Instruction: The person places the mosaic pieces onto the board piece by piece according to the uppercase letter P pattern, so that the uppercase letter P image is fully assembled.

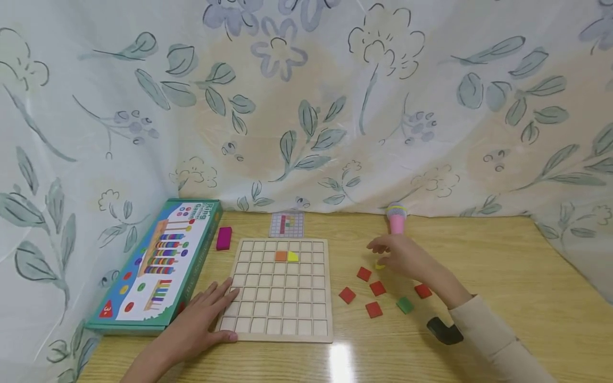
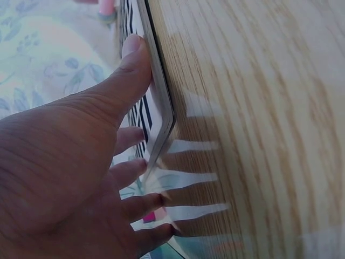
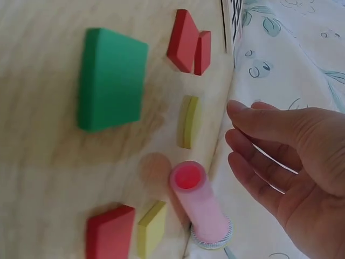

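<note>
Soft, even daylight fills all views, with a white glare patch on the table (image 1: 341,361) just in front of the grid board (image 1: 280,290), streaks of glare beside the board's edge in the left wrist view, and blurred close-up blocks in the right wrist view.

My right hand (image 1: 399,258), centre right of the head view, is bare; a beige long sleeve (image 1: 498,338) with a ribbed cuff covers the forearm. My left hand (image 1: 201,319), lower left, is bare, no sleeve visible.
</note>
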